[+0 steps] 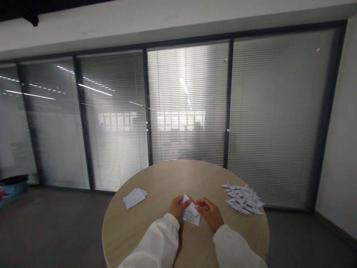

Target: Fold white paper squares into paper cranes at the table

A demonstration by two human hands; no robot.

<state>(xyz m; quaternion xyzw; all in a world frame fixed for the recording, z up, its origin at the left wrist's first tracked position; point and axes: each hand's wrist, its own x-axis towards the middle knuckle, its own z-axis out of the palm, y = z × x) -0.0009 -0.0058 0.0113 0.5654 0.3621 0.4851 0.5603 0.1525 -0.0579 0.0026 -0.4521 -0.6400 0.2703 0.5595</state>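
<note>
L hand point(176, 207) pinches the L side of a part-folded sheet point(191, 216) w/ print on it, & R hand point(211, 214) pinches its upper R edge. Sheet is btwn the hands, abt the middle of the table point(189, 173); can't tell if they touch. Stack point(134, 198) of paper lies L, pile point(244, 199) of pointy folded papers R, both apart from the hands.

The print point(189, 218) on the paper point(191, 209) was too small to be read, and its sides were partly covered by the left hand point(176, 207) and right hand point(211, 213). Near the right edge of the table point(184, 173), folded papers point(243, 199) were overlapped too densely to be counted. The near edge and both sleeves point(157, 240) were cut off below.
</note>
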